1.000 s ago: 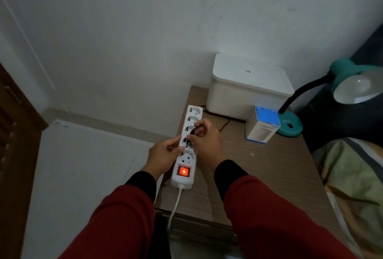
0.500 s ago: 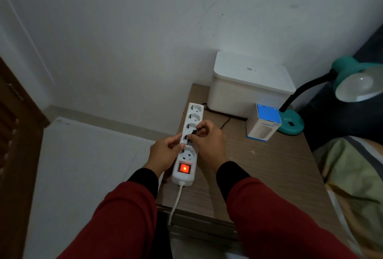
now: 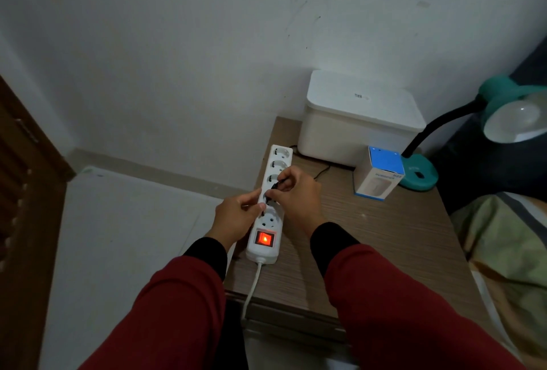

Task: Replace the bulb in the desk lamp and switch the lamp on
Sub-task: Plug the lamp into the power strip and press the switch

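The right hand (image 3: 299, 198) pinches a black plug (image 3: 273, 190) at the power strip (image 3: 270, 209). The left hand (image 3: 236, 215) grips the strip's edge, fingers curled.

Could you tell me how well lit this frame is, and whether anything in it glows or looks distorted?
Head view: dim overall; the power strip's switch glows orange-red, the brightest spot; the desk lamp's bulb is unlit; wide-angle bending shows at the edges; the plug between the fingers is dark and unclear.

White plastic power strip (image 3: 273, 189) with glowing red-orange rocker switch (image 3: 264, 238), teal gooseneck desk lamp (image 3: 500, 109) with black neck, white rectangular lidded box (image 3: 361, 121), blue-and-white cardboard carton (image 3: 379, 174), brown wood-grain tabletop (image 3: 384, 239), red sleeves (image 3: 399, 310) with black cuffs.
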